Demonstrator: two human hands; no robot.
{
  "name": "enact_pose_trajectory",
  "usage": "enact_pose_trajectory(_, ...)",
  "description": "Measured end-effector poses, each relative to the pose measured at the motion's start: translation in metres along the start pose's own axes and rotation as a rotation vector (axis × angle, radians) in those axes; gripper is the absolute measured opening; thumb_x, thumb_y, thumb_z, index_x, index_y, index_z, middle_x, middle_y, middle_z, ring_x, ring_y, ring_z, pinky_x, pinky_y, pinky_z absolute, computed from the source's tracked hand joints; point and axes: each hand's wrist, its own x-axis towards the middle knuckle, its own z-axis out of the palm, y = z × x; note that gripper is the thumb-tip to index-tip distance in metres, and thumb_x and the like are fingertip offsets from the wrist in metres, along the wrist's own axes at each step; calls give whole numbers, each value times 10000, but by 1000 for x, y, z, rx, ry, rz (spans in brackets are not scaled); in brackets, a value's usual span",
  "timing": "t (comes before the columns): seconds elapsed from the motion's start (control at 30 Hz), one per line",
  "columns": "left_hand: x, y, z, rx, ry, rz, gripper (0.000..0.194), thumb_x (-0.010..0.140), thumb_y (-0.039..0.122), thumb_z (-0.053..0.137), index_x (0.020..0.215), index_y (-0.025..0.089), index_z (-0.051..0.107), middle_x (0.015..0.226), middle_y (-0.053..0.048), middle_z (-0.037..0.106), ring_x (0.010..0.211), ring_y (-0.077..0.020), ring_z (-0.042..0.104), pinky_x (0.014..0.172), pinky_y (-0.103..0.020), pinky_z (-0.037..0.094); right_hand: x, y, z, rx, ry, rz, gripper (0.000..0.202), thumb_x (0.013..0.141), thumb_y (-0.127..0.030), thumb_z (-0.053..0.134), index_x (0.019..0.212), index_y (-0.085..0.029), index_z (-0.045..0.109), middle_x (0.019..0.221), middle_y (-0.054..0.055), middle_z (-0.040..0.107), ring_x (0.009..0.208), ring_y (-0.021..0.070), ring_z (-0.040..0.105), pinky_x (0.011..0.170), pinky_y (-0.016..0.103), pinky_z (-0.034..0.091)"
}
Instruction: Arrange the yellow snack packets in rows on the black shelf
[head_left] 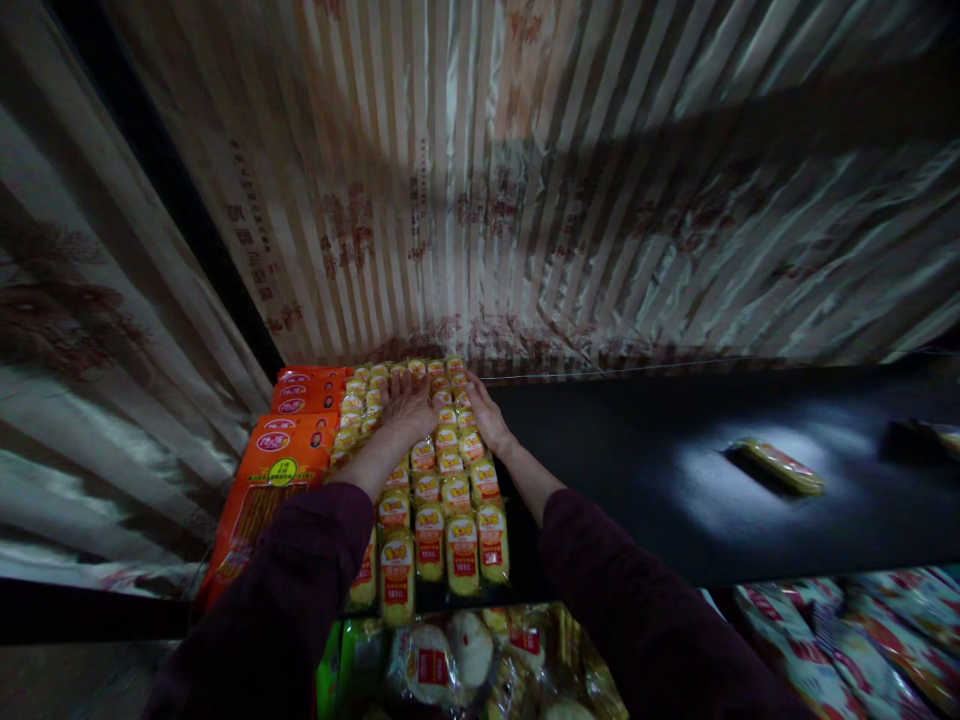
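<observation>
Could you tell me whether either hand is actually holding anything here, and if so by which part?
Nothing is gripped. The left hand lies flat on top of the yellow packets, and the right hand presses against their right edge.

A single head-worn view looks forward and down along both forearms onto a near dark shelf (675,470) backed by curtain (525,180).

dim, a light pool on the shelf (720,480), warped edges.

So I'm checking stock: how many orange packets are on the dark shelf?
5, as far as I can tell: one large orange packet at the front left, and four stacked behind it, left of the yellow packs. More may be hidden.
</observation>
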Motion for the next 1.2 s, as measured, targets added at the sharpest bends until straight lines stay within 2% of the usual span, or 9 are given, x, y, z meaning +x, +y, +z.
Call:
enact_pose_trajectory(0.17, -5, 6, -6, 56, -8, 2, 589, 901, 421, 303, 1430, 169, 357, 1542, -116, 238, 1437, -316, 102, 1154, -521, 42, -2, -2, -6, 71, -11, 73, 655, 825, -664, 436, 1377, -310, 422, 1385, -17, 514, 1282, 204, 469, 1115, 366, 315)
enact_pose_trajectory(0.4, -26, 17, -17, 4, 44, 24, 508, 901, 348, 359, 1351, 134, 462, 1526, -126, 277, 1440, -302, 95, 1159, -514, 72, -12, 2, -20, 38, 94, 53, 668, 829, -668, 415, 1368, -275, 447, 1444, -2, 444, 1360, 206, 366, 1158, 357, 234)
enact_pose_trajectory(0.53, -51, 18, -26, -42, 65, 89, 473, 870, 285, 430, 1306, 116, 508, 1502, -125, 331, 1437, -280, 127, 1167, -456, 137, -32, -6, -31, 30, 147, 50, 644, 842, -648, 410, 1342, -248, 476, 1431, 21, 463, 1347, 209, 382, 1150, 372, 255)
enact_pose_trajectory(0.63, -81, 20, -29, -121, 80, 172, 433, 856, 242, 447, 1253, 107, 555, 1462, -128, 399, 1427, -264, 178, 1163, -427, 188, -56, -21, -38, 31, 160, 20, 607, 842, -635, 425, 1306, -253, 511, 1400, 31, 499, 1322, 215, 414, 1139, 396, 279)
enact_pose_trajectory(0.77, -143, 29, -34, -338, 84, 243, 379, 838, 205, 457, 1174, 141, 618, 1373, -108, 513, 1363, -241, 341, 1140, -402, 258, -105, -48, -41, 69, 144, -51, 563, 840, -608, 468, 1252, -235, 558, 1360, 58, 536, 1293, 234, 447, 1126, 432, 297)
enact_pose_trajectory(0.87, -200, 33, -33, -640, -24, 236, 350, 842, 232, 449, 1128, 172, 641, 1269, -80, 606, 1182, -195, 545, 1051, -344, 390, -157, -71, -43, 92, 105, -134, 513, 862, -570, 470, 1231, -230, 575, 1327, 69, 563, 1261, 240, 481, 1113, 454, 317)
enact_pose_trajectory(0.97, -255, 27, -17, -869, -189, 212, 382, 848, 290, 450, 1173, 171, 609, 1186, -69, 658, 1047, -171, 622, 925, -296, 481, -223, -87, -43, 99, 62, -209, 448, 904, -505, 437, 1241, -239, 566, 1324, 69, 563, 1243, 234, 498, 1094, 447, 348)
enact_pose_trajectory(1.07, -299, 13, 16, -788, -332, 187, 368, 837, 310, 467, 1133, 167, 630, 1105, -71, 688, 982, -185, 641, 879, -301, 495, -290, -83, -38, 28, -49, -185, 413, 912, -468, 432, 1227, -242, 576, 1290, 73, 587, 1204, 224, 531, 1056, 419, 396)
enact_pose_trajectory(1.2, -338, -5, 59, -480, -341, 60, 364, 832, 257, 456, 1131, 154, 636, 1183, -99, 648, 1083, -208, 597, 969, -318, 438, -357, -50, -26, -144, -144, 46, 418, 862, -451, 486, 1175, -204, 612, 1214, 97, 634, 1091, 235, 604, 965, 407, 468)
